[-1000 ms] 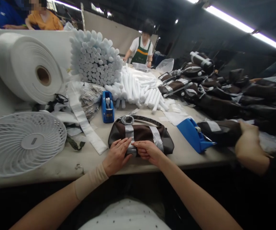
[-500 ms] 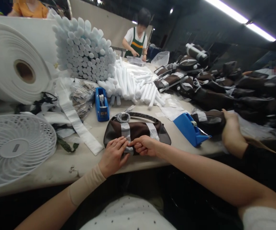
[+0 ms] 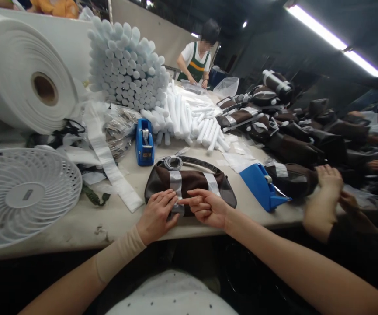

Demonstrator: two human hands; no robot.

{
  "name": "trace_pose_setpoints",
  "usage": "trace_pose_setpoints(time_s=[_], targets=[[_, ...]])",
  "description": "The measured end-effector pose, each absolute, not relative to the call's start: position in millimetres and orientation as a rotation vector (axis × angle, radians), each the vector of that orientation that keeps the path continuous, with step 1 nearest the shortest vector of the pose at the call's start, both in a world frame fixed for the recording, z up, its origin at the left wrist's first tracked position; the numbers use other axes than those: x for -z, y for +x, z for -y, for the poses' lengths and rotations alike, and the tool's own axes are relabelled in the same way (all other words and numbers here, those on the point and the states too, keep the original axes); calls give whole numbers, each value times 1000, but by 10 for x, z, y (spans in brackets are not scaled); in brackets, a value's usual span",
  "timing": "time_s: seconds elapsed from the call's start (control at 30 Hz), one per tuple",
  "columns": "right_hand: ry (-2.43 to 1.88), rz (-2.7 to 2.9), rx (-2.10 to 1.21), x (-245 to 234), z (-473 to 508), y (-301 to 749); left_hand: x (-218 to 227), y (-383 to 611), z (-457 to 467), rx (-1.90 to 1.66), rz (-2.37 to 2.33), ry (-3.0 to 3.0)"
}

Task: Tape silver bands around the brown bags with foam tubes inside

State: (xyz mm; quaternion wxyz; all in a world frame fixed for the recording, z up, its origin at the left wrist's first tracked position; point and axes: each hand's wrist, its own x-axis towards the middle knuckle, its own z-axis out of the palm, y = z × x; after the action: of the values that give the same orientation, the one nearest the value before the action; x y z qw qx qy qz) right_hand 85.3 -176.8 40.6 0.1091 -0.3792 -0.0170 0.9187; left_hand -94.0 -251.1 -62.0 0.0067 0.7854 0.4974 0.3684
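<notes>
A dark brown handbag (image 3: 193, 183) with black ends lies at the table's near edge, two pale wrap strips around its body. A coil of grey cord or wire (image 3: 173, 163) rests at its upper left by the handle (image 3: 205, 163). My left hand (image 3: 159, 214), a beige band on its wrist, lies flat with fingers stretched over the bag's lower left and the left strip (image 3: 176, 180). Close to those fingertips, my right hand (image 3: 208, 209) points a finger at the same strip. Its other fingers are loosely bent and apart, with nothing visible in them.
Blue tape dispensers stand behind the bag (image 3: 145, 142) and right of it (image 3: 261, 187). A white fan grille (image 3: 28, 192) and large white roll (image 3: 15, 78) occupy the left. White foam rods (image 3: 130, 70) are stacked behind. Wrapped bags (image 3: 293, 144) pile up right, near a co-worker's hand (image 3: 329, 178).
My right hand's fingers have loosened and drawn slightly back from the strip, while my left hand stays on the bag. The co-worker's hand at the right has moved. The view has shifted slightly.
</notes>
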Motion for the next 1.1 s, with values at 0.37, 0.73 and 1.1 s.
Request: trace_pose_setpoints(time_s=[0.37, 0.73, 1.1], targets=[[-1047, -94, -2727, -508, 1965, 898, 629, -930, 2508, -1168, -1556, 2433], [-939, 244, -2621, -393, 2025, 992, 651, -952, 2514, -1184, -1517, 2418], [-974, -5, -2716, -297, 1820, 884, 607, -1040, 2518, -1131, -1439, 2377]])
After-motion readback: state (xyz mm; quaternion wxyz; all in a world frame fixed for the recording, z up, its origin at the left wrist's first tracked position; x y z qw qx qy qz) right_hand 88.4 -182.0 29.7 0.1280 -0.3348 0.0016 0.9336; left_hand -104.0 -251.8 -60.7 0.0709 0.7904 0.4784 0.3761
